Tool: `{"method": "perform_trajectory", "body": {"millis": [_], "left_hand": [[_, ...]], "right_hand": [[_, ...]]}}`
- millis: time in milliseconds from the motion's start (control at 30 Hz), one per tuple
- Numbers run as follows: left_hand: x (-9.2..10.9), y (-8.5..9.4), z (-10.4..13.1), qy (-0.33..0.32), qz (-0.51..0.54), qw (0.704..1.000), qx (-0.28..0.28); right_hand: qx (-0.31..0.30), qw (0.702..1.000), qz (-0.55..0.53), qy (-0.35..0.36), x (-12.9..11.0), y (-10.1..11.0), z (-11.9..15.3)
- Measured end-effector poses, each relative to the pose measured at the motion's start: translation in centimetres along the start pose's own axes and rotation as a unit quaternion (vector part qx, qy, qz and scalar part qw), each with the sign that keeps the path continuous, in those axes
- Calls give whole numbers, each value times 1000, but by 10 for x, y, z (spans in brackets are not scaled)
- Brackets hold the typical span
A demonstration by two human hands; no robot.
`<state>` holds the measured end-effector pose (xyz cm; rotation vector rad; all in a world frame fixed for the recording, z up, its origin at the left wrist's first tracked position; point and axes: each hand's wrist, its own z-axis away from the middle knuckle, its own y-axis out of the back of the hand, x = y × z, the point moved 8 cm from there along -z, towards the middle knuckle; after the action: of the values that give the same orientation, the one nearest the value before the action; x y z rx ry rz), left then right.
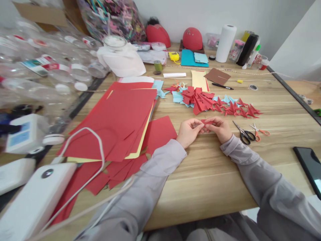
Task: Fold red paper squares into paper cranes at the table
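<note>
"Small red paper point(206, 122): where do you have it?"

"You have it between your two hands, around the middle of the tabletop point(213, 180), well in from the near edge. Whether it touches the wood, I cannot tell; your fingers hide most of it."

"And your left hand point(190, 132)?"

"You're pinching the paper's left end with its thumb and fingertips. Just beside that wrist lies a red sheet point(160, 132), and toward the left edge there's a large stack of red sheets point(130, 110), with yellow ones showing under the top."

"Your right hand point(220, 130)?"

"It grips the right end, thumb against fingers. Near it, toward the right edge, you have black-handled scissors point(242, 131) and, just beside them, orange-handled scissors point(257, 130). Your black phone point(309, 165) lies farther over, by the right edge."

"What lies beyond your hands, toward the far edge?"

"First you have a row of pointed red folded shapes point(233, 108), a few light blue ones among them, running into a heap of red folded pieces point(198, 98). Behind those are a black pen point(222, 86) and a brown card point(217, 76). Nearer the far edge you'll see a yellow tape measure point(173, 57)."

"The near left corner?"

"A white device point(37, 201) with a pale cable point(100, 144) looping over the red sheets."
</note>
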<state>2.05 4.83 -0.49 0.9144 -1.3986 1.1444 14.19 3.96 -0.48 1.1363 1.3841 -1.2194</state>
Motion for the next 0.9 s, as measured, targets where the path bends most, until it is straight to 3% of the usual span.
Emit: {"method": "perform_trajectory", "body": {"millis": [533,900], "left_hand": [[-1,-1,-1,10,59,998,-21],[-5,0,-2,35,107,993,-21]], "right_hand": [[14,999,-40,-6,1,5,0],[0,1000,4,4,1,3,0]]}}
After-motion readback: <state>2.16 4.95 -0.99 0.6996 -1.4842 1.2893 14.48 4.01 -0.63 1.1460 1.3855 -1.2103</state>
